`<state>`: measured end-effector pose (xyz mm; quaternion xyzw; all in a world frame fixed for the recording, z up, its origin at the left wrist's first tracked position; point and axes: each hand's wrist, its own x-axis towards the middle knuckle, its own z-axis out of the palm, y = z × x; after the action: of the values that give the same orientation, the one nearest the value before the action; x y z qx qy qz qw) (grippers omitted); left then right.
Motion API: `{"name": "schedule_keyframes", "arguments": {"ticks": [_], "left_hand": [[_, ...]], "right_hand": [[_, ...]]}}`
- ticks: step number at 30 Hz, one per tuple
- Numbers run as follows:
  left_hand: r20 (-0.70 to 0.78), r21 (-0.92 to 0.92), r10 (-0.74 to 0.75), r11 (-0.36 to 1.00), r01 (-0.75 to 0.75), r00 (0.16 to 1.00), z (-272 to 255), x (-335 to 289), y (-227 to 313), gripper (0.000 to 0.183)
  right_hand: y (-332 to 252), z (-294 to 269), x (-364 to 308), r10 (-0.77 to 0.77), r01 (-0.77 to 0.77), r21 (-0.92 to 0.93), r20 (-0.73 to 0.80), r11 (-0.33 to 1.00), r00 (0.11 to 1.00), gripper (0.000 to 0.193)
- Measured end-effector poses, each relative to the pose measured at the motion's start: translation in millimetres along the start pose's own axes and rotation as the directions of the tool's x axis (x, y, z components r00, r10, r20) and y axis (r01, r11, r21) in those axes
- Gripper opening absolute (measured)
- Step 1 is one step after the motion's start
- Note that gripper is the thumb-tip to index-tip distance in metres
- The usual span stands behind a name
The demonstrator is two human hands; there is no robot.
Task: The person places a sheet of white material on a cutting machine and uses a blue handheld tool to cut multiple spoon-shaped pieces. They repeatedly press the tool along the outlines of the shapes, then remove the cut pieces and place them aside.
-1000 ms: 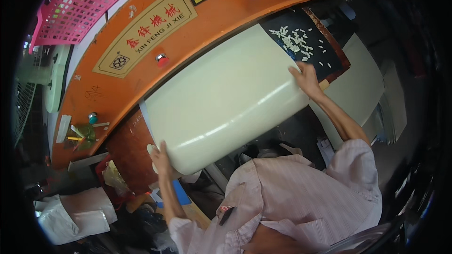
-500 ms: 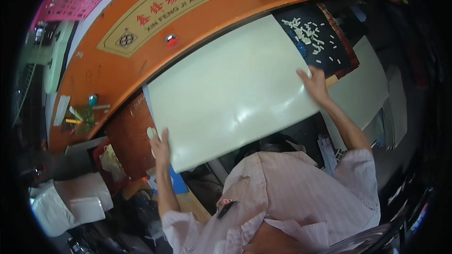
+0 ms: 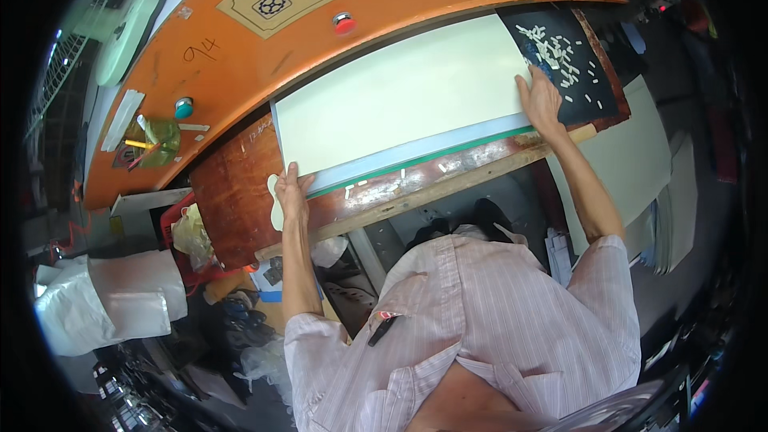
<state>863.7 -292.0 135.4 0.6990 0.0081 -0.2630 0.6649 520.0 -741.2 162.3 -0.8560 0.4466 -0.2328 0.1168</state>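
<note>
A pale cream sheet [image 3: 400, 96] now lies flat, its far part reaching under the front of the orange machine [image 3: 264, 56]. My left hand [image 3: 294, 192] holds the sheet's near left corner, thumb and fingers at its edge. My right hand [image 3: 542, 102] grips the right edge, fingers partly hidden. Beneath the sheet a light blue-white layer [image 3: 432, 146] shows along the near side, with a green strip [image 3: 448, 146] under it. Beside my left hand a pale sole-shaped piece [image 3: 276, 202] lies on the brown wooden table [image 3: 232, 200].
Many small pale strips lie on a black surface [image 3: 588, 100] at the right. Red [image 3: 344, 24] and green [image 3: 184, 106] buttons sit on the machine front. Other pale sheets [image 3: 652, 140] stand at right. A red basket [image 3: 170, 228] and a silvery wrapped bundle [image 3: 120, 304] are at left.
My hands have moved away from me with the sheet, which has gone from bowed and raised to flat. The table's near edge and the layers beneath have come into sight.
</note>
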Motion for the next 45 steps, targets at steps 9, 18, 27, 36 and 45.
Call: {"name": "schedule_keyframes", "arguments": {"ticks": [9,18,27,36,45], "left_hand": [[0.074,-0.269,-0.224,0.934,0.236,0.972,114,-65,-29,0.039],[0.146,-0.363,-0.165,0.908,0.208,0.975,203,-81,-30,0.024],[-0.027,-0.383,-0.245,0.898,0.216,0.969,221,-81,-27,0.02],[-0.06,-0.414,-0.161,0.902,0.122,0.985,227,-78,-41,0.02],[-0.1,-0.413,-0.164,0.904,0.109,0.981,231,-79,-43,0.019]], "right_hand": [[-123,38,-40,-0.785,0.681,0.434,0.109,0.589,0.61,0.035],[-140,50,-21,-0.884,0.819,0.367,0.023,0.442,0.467,0.018],[-167,23,7,-0.874,0.84,0.295,-0.034,0.455,0.485,0.031],[-141,68,-28,-0.921,0.864,0.317,0.14,0.39,0.364,0.037],[-166,38,-7,-0.889,0.838,0.311,0.249,0.449,0.384,0.036]]}}
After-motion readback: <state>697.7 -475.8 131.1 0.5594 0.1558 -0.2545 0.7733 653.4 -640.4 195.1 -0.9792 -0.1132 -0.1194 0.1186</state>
